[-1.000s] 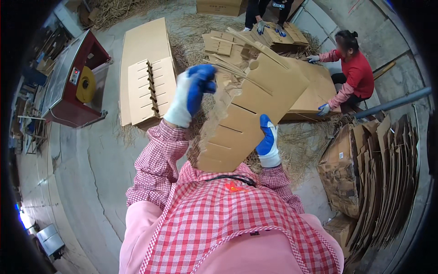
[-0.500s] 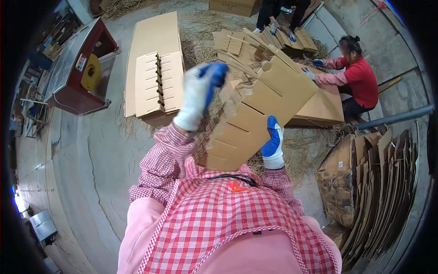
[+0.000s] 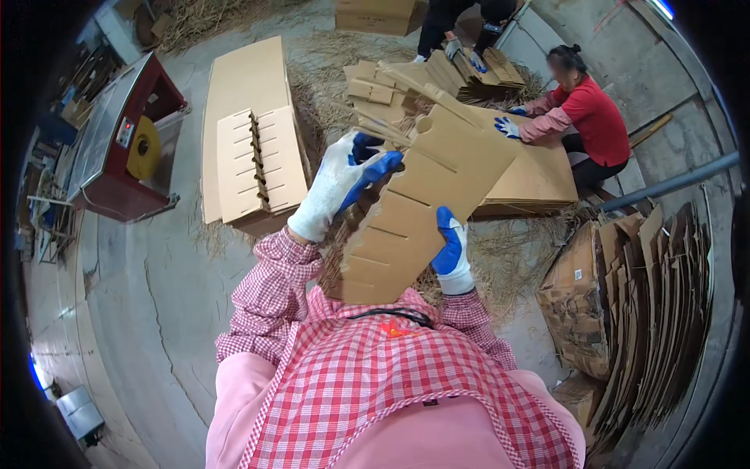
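Observation:
A tan cardboard sheet (image 3: 394, 234) with a row of cut slots and a ragged left edge is held tilted in front of my body. My right hand (image 3: 453, 254), in a white and blue coated glove, grips its right edge, thumb on top and the other fingers hidden beneath. My left hand (image 3: 340, 184), gloved alike, pinches at the ragged left edge, with the thumb by the upper slots. Whether a loose scrap is also between its fingers I cannot make out. Beyond the sheet lie narrow cardboard strips (image 3: 383, 129) and a pile of slotted pieces (image 3: 371, 92).
Left of my hands stands a cardboard stack (image 3: 246, 70) topped by slotted sheets (image 3: 234, 164). A red machine (image 3: 117, 148) is farther left. A co-worker in red (image 3: 594, 117) leans on another stack (image 3: 539, 176); another person bends behind. Upright cardboard (image 3: 648, 313) stands right. Shredded scrap litters the floor.
My left hand has come down from its raised, blurred position onto the sheet's ragged edge. My right hand keeps its grip. The whole view has shifted slightly.

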The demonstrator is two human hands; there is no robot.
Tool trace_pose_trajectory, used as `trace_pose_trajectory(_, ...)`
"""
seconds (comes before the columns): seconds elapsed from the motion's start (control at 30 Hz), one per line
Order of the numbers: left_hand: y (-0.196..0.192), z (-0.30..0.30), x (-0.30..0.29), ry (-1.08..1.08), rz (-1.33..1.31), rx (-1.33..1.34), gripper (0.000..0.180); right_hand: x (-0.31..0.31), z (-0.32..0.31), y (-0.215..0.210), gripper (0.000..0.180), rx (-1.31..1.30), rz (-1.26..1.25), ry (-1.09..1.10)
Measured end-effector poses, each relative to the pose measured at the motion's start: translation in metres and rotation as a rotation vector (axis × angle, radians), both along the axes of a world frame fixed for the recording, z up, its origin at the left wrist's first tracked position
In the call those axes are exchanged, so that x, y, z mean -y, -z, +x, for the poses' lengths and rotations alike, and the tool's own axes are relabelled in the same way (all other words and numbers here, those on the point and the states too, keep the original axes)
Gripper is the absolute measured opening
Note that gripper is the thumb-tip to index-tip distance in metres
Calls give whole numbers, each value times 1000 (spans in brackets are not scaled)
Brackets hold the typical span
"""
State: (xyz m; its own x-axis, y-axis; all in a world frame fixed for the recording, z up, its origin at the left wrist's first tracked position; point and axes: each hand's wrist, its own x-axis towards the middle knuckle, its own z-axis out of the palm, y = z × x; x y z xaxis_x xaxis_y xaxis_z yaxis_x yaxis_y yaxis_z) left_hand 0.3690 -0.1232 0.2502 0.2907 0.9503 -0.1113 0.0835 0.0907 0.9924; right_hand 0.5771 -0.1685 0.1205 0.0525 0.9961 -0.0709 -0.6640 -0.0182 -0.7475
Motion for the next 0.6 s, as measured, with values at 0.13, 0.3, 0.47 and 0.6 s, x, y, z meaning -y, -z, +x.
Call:
trace_pose_trajectory(0.13, 11, 3, -2, -99, 348, 167, 39, 3, 0, 2, 22, -47, -56, -5)
trace_pose_trajectory(0.3, 24, 8, -8, -230, 372, 308, 28, 3, 2, 1, 22, 66, -11, -80)
trace_pose_trajectory(0.47, 41, 7, -19, -375, 293, 359, 24, 3, -5, -5, 19, 182, 79, -78)
trace_pose_trajectory(0.6, 62, -52, -64, -397, 247, 976, 21, 12, 6, 1, 31, -61, 112, -110)
